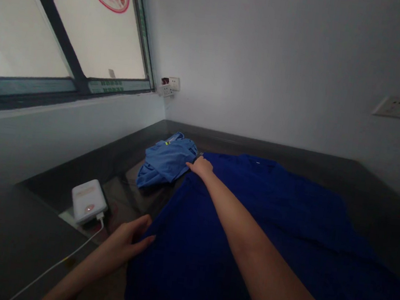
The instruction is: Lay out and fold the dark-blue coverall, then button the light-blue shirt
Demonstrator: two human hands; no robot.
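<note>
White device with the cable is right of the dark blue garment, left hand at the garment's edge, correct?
No: the head view shows the white device, with its cable, left of the dark blue garment. The left hand is at the garment's edge.

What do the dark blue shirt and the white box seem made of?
Dark blue shirt: probably matte cloth, since it lies limp, softly creased, without shine; fibre unclear.
White box: likely smooth plastic, judging by rounded corners and even surface.

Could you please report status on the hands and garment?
Left hand at left edge of blue garment. Right hand at its far-left corner. Garment spread on table. Lighter-blue cloth beside right hand.
</note>
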